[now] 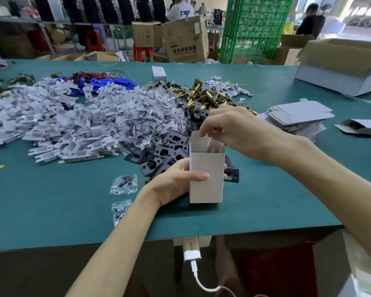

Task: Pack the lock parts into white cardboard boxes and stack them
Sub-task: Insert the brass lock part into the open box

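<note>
Box (206, 179) of white cardboard stands upright near the front middle of the green bench (266, 200), top open, with its back flap raised. The left hand (176, 183) grips it around the middle, thumb across the front face and fingers wrapped behind. The right hand (234, 127) hangs over the open top with its fingers bent down, pinching at the raised flap by the rim; whether it also holds a part cannot be told. Just behind and to the left of the box lie black plates (159, 155), some touching its base. Beyond them are a heap of clear screw bags (150, 123), a mound of brass latches (201, 97) and, spreading to the left edge, a wide pile of white plastic pieces (51, 125). Two loose bags (124, 184) lie just left of the left wrist. A stack of flat box blanks (298, 118) sits to the right of the right hand, with a half-folded box (362, 127) near the right edge and a large open carton (341, 67) at the far right corner. Bare green surface runs along the front edge on the left, and also between the box and the right-hand end of the bench.
</note>
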Available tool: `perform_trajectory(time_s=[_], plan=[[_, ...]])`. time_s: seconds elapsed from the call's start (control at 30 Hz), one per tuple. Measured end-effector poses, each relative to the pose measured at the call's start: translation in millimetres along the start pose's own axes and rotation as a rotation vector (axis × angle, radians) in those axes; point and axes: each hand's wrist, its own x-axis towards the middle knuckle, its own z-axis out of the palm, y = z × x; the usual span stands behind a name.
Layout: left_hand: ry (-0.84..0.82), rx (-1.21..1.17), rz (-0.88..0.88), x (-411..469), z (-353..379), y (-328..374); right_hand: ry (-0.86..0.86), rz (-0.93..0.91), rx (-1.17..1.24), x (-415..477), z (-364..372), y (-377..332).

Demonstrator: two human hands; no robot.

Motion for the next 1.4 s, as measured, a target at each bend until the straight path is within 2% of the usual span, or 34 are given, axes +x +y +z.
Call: perform_trajectory(time_s=[0.3,0.37,0.47,0.57,0.6,0.67,0.77,0.97,1.07,1.13,1.3,1.4], plan=[[-0.01,-0.032,0.01,2.1,-1.7,-1.6,-0.129,0.043,0.025,-5.2,15.7,-2.8],[-0.018,-0.023,0.01,3.5,-2.4,-2.7,-0.061,0.066,0.052,-6.9,16.5,2.5],[0.008,-0.045,0.02,5.6,-3.8,-3.2,0.149,0.136,0.138,-13.9,19.7,14.6],[0.085,-0.16,0.068,7.2,-7.1,-0.6,0.277,0.301,0.224,-24.8,33.9,29.7],[0.111,-0.206,0.085,7.4,-7.6,1.0,0.233,0.361,0.221,-28.4,41.0,35.7],[0.165,-0.26,0.11,7.0,-7.9,3.1,0.032,0.459,0.194,-37.2,60.0,44.7],[0.219,-0.276,0.14,6.5,-8.1,3.5,-0.188,0.528,0.156,-51.2,91.1,49.8],[0.217,-0.245,0.13,7.3,-8.5,2.1,-0.053,0.575,0.27,-56.9,108.2,52.2],[0.171,-0.196,0.105,6.6,-8.8,0.7,-0.092,0.61,0.343,-53.8,96.9,49.7],[0.138,-0.149,0.086,6.3,-8.0,0.5,-0.022,0.608,0.354,-51.0,83.2,47.1],[0.099,-0.09,0.073,5.2,-6.1,-1.0,0.449,0.511,0.371,-36.3,29.1,33.2],[0.091,-0.078,0.062,4.5,-5.8,-2.1,0.575,0.42,0.367,-23.5,-0.2,20.0]])
